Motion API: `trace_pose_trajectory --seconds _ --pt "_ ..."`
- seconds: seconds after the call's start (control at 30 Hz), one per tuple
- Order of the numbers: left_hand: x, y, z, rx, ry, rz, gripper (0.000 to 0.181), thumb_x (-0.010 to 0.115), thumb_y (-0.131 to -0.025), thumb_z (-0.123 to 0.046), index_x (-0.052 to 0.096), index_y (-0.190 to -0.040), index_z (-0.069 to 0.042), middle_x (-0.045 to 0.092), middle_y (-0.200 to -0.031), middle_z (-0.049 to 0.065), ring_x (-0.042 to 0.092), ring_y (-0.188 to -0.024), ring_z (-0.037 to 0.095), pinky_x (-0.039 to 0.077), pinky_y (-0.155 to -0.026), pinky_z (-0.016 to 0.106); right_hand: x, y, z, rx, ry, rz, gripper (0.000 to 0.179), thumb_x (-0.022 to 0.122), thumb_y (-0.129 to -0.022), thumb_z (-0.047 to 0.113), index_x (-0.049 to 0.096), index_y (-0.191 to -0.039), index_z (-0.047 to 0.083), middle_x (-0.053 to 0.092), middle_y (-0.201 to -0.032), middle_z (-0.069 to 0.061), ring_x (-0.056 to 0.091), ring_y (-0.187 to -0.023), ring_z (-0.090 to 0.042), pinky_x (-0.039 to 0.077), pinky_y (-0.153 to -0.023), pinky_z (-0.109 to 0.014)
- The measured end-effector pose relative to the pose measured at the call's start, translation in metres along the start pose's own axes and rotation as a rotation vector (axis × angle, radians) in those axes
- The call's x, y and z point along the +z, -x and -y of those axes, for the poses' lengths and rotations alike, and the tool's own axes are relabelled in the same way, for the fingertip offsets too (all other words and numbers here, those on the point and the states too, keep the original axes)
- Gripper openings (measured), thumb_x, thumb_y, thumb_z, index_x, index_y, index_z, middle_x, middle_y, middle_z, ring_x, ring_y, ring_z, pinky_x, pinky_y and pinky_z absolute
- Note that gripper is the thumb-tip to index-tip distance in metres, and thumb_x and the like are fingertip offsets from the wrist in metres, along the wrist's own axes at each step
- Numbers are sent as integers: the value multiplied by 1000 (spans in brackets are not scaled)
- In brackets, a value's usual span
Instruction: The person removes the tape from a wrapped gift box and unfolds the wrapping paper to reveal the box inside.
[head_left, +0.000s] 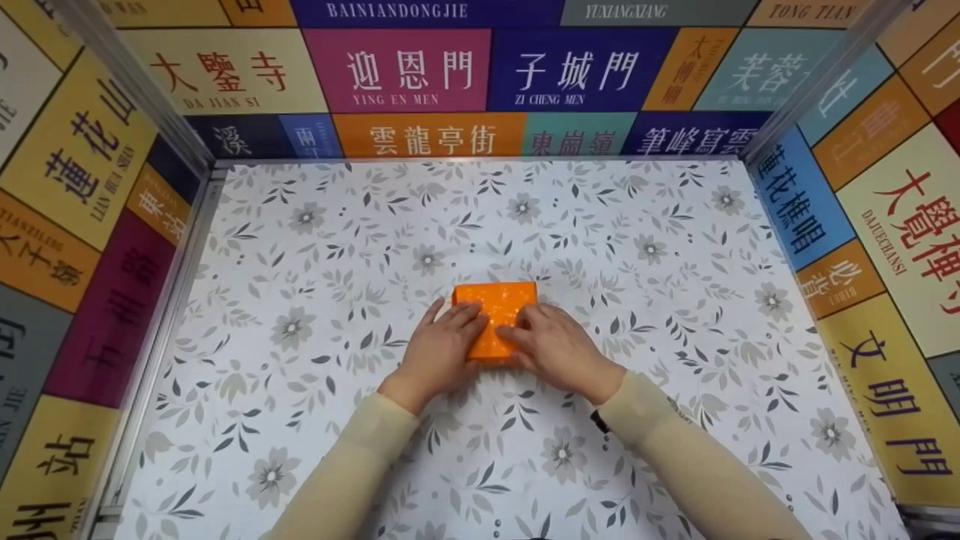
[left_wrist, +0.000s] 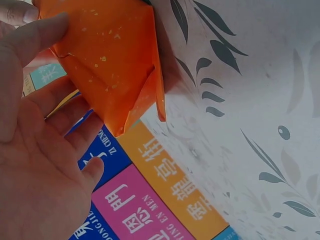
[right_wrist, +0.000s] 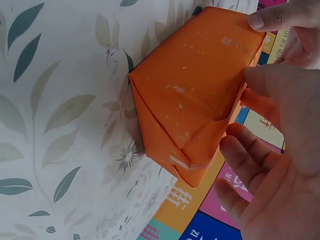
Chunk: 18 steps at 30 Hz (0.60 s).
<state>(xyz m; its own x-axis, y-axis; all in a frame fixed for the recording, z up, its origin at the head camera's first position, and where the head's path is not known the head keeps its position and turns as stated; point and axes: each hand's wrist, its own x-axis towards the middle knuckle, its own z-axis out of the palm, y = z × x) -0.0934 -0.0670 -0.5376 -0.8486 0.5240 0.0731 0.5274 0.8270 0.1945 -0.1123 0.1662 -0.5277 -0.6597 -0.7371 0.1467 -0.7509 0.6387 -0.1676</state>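
On floral tabletop point(head_left: 675, 315), orange paper packet point(head_left: 499, 298) is pinched between thumb and fingers by left hand point(head_left: 439, 349) and right hand point(head_left: 566, 345); end folds point(right_wrist: 157, 132) could be sprung open or skewed if pressure is eased unevenly.

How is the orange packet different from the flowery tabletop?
The orange packet is orange with pale flecks, but the flowery tabletop is white with gray flowers and leaves. The packet is small; the tabletop is much bigger. The packet has folded, creased sides, while the tabletop is spread out flat. Both have patterns on them.
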Motion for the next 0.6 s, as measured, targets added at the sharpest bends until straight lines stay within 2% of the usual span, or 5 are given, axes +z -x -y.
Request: trace_pose_trajectory --seconds 0.13,0.27,0.43,0.6 --pt "1 0 0 4 -16 -7 66 72 -88 -44 56 -142 -10 49 -149 7 44 -137 25 13 -119 48 2 0 0 -21 -17 -33 31 71 -93 25 72 -124 18 56 -105 -5 52 -96 -26 42 -94 -41" --pt "1 0 0 -5 -19 6 66 70 -89 -44 55 -143 -11 48 -150 7 42 -138 25 13 -120 48 2 1 3 5 -31 -27 29 72 -93 28 73 -120 19 58 -109 -4 53 -101 -24 41 -100 -41" --pt "1 0 0 -11 -12 10 66 69 -89 -46 55 -144 -11 47 -150 7 41 -139 25 13 -119 49 1 -1 6 24 -48 -36 22 74 -91 28 72 -109 17 60 -107 -1 56 -101 -23 44 -99 -42" --pt "1 0 1 -12 5 7 67 69 -89 -46 54 -144 -11 47 -151 7 41 -139 25 11 -120 48 -2 -2 7 32 -39 -65 22 76 -88 22 67 -106 14 61 -102 0 58 -95 -22 47 -93 -40"
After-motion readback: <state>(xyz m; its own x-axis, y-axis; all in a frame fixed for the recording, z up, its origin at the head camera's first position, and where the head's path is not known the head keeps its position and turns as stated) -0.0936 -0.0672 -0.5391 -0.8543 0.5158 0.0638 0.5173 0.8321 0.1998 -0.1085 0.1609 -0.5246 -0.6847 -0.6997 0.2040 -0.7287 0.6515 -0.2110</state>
